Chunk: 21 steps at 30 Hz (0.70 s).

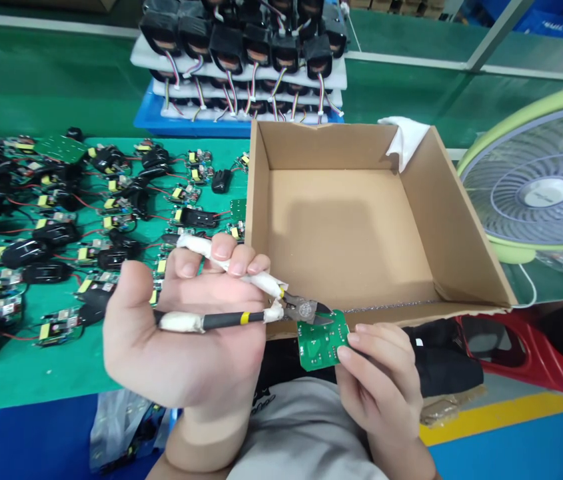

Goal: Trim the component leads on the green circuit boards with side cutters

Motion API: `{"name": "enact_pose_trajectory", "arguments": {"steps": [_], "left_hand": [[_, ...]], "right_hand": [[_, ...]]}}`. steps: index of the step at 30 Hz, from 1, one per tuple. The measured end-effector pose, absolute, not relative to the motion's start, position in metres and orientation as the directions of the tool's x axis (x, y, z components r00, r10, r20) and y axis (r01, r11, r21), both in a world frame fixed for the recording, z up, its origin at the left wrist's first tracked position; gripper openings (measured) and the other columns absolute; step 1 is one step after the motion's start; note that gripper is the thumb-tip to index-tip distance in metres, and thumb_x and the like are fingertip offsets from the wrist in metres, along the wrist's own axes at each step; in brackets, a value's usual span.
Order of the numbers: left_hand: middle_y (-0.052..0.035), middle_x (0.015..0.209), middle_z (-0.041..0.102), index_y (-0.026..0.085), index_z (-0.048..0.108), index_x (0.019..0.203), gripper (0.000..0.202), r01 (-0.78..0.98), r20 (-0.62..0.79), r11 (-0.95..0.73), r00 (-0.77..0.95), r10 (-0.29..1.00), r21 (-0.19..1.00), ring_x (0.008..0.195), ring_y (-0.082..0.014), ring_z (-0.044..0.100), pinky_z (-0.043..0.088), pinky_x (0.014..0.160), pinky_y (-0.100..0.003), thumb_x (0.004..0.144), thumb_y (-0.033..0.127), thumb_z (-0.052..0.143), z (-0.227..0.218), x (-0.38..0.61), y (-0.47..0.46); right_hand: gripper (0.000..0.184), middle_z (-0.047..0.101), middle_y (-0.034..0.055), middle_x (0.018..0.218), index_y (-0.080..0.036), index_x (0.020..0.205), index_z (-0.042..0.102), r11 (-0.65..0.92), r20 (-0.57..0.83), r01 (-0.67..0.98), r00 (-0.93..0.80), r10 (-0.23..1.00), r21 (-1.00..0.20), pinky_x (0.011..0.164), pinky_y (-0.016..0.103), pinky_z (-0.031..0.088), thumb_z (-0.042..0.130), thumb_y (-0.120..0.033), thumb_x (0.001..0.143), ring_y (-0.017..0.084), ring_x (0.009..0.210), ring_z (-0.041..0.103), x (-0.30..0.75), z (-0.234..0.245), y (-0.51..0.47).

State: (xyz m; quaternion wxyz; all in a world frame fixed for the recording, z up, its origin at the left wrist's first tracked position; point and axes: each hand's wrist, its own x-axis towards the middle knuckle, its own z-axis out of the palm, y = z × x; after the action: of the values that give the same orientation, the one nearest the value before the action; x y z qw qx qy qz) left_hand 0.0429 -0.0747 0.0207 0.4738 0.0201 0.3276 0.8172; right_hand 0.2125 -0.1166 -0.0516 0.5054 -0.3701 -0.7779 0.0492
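Observation:
My left hand [186, 333], palm up, has its fingers curled round one handle of a pair of diagonal cutters [241, 317]; the other handle lies across the palm. Both handles are wrapped with white tape. The cutter jaws are parted and reach the upper edge of a small green circuit board [318, 347]. Between thumb and fingers, my right hand [381, 373] grips the right edge of this board, its solder side facing up. The board is over the near edge of a cardboard box [351, 227].
Rows of circuit boards wired to black housings [51, 233] cover the green mat at left. Behind the box, a blue tray [186, 127] carries stacked black parts with cables. A fan [536, 187] stands at right. A plastic bag [121, 427] is below the table's left front.

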Motion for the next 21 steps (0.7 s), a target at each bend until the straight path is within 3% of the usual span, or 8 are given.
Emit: {"name": "enact_pose_trajectory", "arguments": {"steps": [5,10,16,21], "left_hand": [[-0.0028,0.077,0.045,0.019,0.041,0.067,0.040,-0.799,-0.322,-0.324,-0.524,0.788,0.506,0.066,-0.0122,0.050,0.051,0.059,-0.026,0.093,0.049,0.039,0.020,0.041,-0.075],[-0.0036,0.078,0.048,0.018,0.044,0.069,0.036,-0.823,-0.316,-0.324,-0.497,0.808,0.466,0.066,-0.0117,0.052,0.052,0.061,-0.025,0.089,0.047,0.044,0.018,0.038,-0.076],[-0.0051,0.080,0.050,0.017,0.048,0.069,0.036,-0.805,-0.312,-0.357,-0.533,0.787,0.475,0.067,-0.0123,0.053,0.053,0.061,-0.027,0.088,0.048,0.047,0.013,0.040,-0.073],[-0.0050,0.084,0.054,0.021,0.047,0.073,0.030,-0.817,-0.304,-0.386,-0.532,0.790,0.428,0.070,-0.0153,0.055,0.055,0.065,-0.031,0.078,0.042,0.068,0.006,0.037,-0.074]], "right_hand": [[0.022,0.068,0.0028,0.098,-0.018,0.101,0.068,0.698,0.713,0.533,-0.228,0.663,-0.479,0.084,0.040,0.059,0.063,0.001,0.090,0.019,0.095,0.068,0.215,-0.048,-0.118],[0.019,0.067,0.0018,0.095,-0.017,0.101,0.069,0.693,0.690,0.534,-0.254,0.678,-0.484,0.081,0.039,0.055,0.064,-0.002,0.092,0.017,0.088,0.066,0.220,-0.045,-0.130],[0.024,0.069,0.0018,0.091,-0.018,0.095,0.070,0.684,0.769,0.567,-0.132,0.625,-0.459,0.078,0.040,0.055,0.063,0.004,0.089,0.018,0.088,0.068,0.218,-0.047,-0.130],[0.029,0.065,0.0019,0.088,-0.022,0.107,0.068,0.645,0.780,0.575,-0.017,0.625,-0.504,0.076,0.043,0.056,0.065,0.000,0.089,0.020,0.083,0.066,0.222,-0.048,-0.123]]}}
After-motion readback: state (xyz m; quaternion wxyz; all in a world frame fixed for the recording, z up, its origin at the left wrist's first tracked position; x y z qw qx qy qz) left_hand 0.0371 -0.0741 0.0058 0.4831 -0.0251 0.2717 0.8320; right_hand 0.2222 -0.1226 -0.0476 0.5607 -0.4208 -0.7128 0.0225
